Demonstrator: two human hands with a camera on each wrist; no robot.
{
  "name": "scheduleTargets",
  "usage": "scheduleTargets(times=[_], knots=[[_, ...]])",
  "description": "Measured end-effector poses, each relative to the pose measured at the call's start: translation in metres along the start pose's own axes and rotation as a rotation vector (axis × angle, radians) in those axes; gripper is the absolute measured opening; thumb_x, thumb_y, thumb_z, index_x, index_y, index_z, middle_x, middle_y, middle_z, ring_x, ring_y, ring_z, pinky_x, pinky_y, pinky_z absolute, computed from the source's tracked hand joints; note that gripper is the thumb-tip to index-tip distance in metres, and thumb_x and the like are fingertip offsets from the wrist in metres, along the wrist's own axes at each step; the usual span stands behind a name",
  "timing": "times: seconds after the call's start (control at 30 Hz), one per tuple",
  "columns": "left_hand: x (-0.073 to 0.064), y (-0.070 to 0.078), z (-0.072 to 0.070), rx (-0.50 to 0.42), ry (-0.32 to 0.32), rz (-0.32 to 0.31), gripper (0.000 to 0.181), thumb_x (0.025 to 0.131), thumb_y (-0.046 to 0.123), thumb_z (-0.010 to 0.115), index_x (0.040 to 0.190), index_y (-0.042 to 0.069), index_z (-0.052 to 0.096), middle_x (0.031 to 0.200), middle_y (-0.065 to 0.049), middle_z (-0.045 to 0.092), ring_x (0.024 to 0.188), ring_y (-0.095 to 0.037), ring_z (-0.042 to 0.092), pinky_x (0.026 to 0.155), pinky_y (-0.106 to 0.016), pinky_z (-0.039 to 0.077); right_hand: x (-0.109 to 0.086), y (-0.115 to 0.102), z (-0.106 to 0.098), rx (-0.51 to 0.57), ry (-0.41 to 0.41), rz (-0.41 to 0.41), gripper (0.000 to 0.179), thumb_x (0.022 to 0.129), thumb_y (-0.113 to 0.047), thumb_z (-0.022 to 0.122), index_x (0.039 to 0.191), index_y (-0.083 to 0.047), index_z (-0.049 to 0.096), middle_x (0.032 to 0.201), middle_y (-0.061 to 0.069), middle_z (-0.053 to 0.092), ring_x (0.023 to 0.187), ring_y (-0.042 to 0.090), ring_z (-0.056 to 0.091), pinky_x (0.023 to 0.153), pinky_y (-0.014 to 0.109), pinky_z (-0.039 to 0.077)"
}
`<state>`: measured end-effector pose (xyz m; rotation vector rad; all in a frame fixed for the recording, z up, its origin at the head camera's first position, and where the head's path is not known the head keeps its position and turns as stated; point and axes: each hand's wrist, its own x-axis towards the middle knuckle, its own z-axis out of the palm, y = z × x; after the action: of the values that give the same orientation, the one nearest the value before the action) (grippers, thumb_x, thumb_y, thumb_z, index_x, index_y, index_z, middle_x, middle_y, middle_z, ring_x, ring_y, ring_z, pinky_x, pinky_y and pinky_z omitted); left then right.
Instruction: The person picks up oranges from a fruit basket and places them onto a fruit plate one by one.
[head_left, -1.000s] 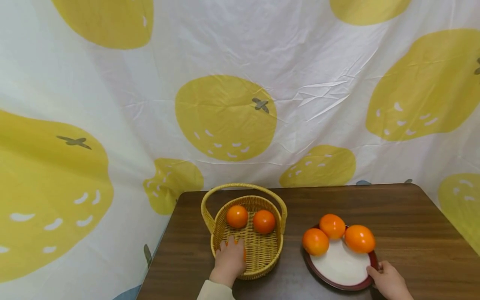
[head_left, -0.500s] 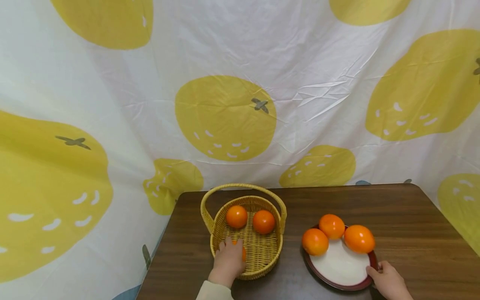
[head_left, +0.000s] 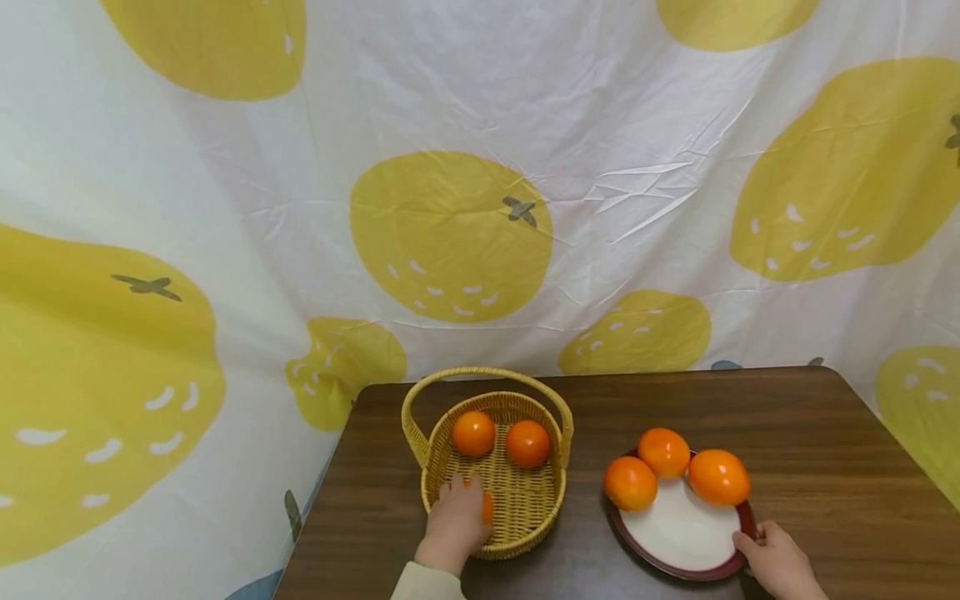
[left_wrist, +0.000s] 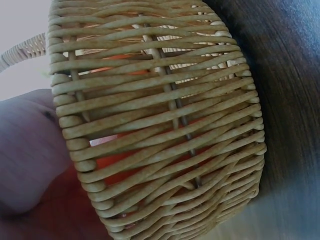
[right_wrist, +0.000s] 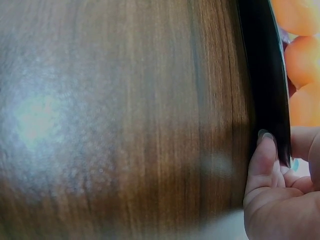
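In the head view my left hand (head_left: 453, 521) reaches over the near left rim of a yellow wicker basket (head_left: 517, 548). Its fingers curl over an orange (head_left: 487, 507) in there, mostly covered by the hand. Two more oranges, one at the back left (head_left: 473, 433) and one at the back right (head_left: 528, 443), lie in the basket. My right hand (head_left: 782, 562) pinches the dark red rim of a white-centred plate (head_left: 678, 533) at its near right side, thumb on top and fingers underneath. Three oranges (head_left: 663, 453) sit together on the plate's far half.
Basket and plate stand side by side on a dark wooden table (head_left: 840, 467), with a gap between them. The basket's tall handle (head_left: 487, 371) arches over its back. Behind the table hangs a white cloth (head_left: 637, 208) printed with yellow fruit.
My left hand has shifted very slightly to the left over its orange. The right hand, the plate, the basket and the other oranges look unchanged.
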<state>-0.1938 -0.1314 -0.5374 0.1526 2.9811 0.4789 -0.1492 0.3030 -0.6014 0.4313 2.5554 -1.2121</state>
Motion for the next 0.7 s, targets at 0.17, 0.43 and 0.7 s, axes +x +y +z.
scheduleTargets(times=[0.17, 0.43, 0.7], knots=[[-0.0006, 0.0005, -0.0012, -0.017, 0.006, 0.034, 0.072, 0.073, 0.021, 0.089, 0.133, -0.003, 0.057, 0.132, -0.028, 0.055, 0.122, -0.051, 0.052, 0.096, -0.062, 0.048, 0.0014, 0.0010, 0.0003, 0.002, 0.003, -0.012, 0.039, 0.099, -0.024, 0.051, 0.102, 0.014, 0.051, 0.083, 0.014, 0.063, 0.073, 0.021, 0.062, 0.063, 0.033, 0.046], [-0.0008, 0.0021, 0.0014, -0.081, 0.015, 0.069, 0.075, 0.073, 0.022, 0.090, 0.136, -0.002, 0.057, 0.139, -0.029, 0.053, 0.128, -0.054, 0.050, 0.101, -0.066, 0.045, 0.0015, -0.0005, 0.0020, 0.009, 0.005, -0.004, 0.040, 0.100, -0.024, 0.052, 0.104, 0.016, 0.050, 0.084, 0.017, 0.063, 0.074, 0.022, 0.062, 0.064, 0.033, 0.047], [-0.0015, 0.0037, 0.0046, -0.120, 0.032, 0.100, 0.076, 0.072, 0.019, 0.090, 0.137, -0.002, 0.057, 0.142, -0.030, 0.052, 0.129, -0.051, 0.050, 0.100, -0.062, 0.048, 0.0015, -0.0032, 0.0016, 0.011, -0.004, 0.005, 0.043, 0.100, -0.025, 0.051, 0.108, 0.017, 0.048, 0.085, 0.017, 0.064, 0.076, 0.022, 0.062, 0.064, 0.033, 0.046]])
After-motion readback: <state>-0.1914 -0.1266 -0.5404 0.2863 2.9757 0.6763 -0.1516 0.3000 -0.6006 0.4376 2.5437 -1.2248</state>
